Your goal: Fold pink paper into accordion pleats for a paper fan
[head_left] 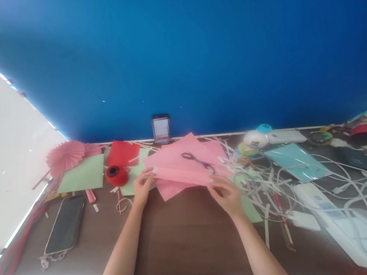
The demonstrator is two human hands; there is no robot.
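Note:
A narrow strip of folded pink paper stretches between my two hands. My left hand pinches its left end, and my right hand grips the right end, fingers closed on it. Beneath and behind the strip lie larger pink sheets. On those sheets rests a pair of dark-handled scissors, just beyond the strip. To the left of my left hand sits a red roll of ribbon. Fine folds in the strip are too blurred to make out.
A dark phone lies at left, near a pleated pink paper fan and green paper. Another phone leans on the blue wall. Tangled white cables, paper scraps and a glue bottle crowd the right.

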